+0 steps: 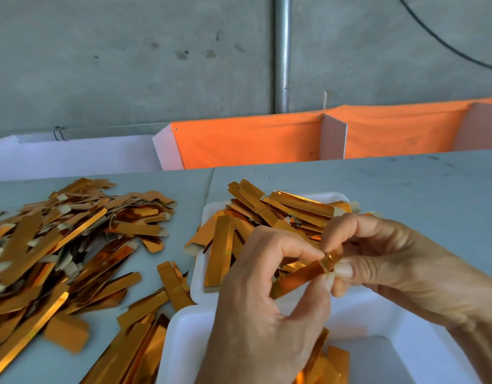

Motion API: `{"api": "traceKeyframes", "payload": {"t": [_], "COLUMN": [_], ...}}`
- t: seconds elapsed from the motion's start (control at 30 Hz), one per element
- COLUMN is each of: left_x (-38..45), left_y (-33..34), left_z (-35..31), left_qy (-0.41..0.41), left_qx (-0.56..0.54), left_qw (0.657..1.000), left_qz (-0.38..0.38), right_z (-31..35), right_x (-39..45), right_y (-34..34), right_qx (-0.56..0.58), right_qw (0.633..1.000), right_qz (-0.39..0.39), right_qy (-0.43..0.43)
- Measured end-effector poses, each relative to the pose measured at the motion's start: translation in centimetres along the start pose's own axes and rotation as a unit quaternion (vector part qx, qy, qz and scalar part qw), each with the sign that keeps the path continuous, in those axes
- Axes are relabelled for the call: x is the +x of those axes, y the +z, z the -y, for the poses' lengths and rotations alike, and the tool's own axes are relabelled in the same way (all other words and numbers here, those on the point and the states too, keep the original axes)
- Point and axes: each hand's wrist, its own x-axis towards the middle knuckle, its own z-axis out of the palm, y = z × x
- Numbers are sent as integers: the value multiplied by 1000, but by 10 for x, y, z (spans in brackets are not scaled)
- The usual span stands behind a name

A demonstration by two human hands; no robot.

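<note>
1. Near tray: white, with a few gold pieces inside.
2. Left hand and right hand both pinch one gold strip at its end, held just above the trays.
3. Far tray: heaped with strips.
4. Loose pile on the desk, at left.
5. Orange cloth at the back.

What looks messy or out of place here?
Gold strips overflow the far white tray's left rim onto the table, askew. The big pile at left is a loose jumble. The left hand and right hand pinch one strip.
</note>
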Motion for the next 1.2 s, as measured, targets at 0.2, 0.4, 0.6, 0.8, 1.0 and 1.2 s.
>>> {"api": "traceKeyframes", "payload": {"t": [0.2, 0.4, 0.6, 0.8, 1.0, 1.2], "left_x": [-1, -1, -1, -3, -4, -3], "left_y": [-6, -8, -11, -8, -8, -8], "left_z": [-3, -1, 11, 16, 18, 21], "left_qy": [-19, -46, -86, -140, -184, -242], "left_qx": [-4, 72, 176, 186, 191, 177], "left_qw": [1000, 992, 958, 955, 956, 951], "left_qz": [8, -91, -209, -181, -127, -80], "right_z": [-4, -2, -26, -58, -59, -43], "right_x": [-1, -8, 9, 30, 39, 33], "right_y": [-6, -20, -14, 3, -2, 2], "right_qx": [-4, -119, -431, -575, -546, -367], "right_qw": [999, 979, 865, 790, 789, 875], "right_qz": [19, 15, -236, -153, -205, -311], "right_qy": [32, 167, 105, 150, 195, 58]}}
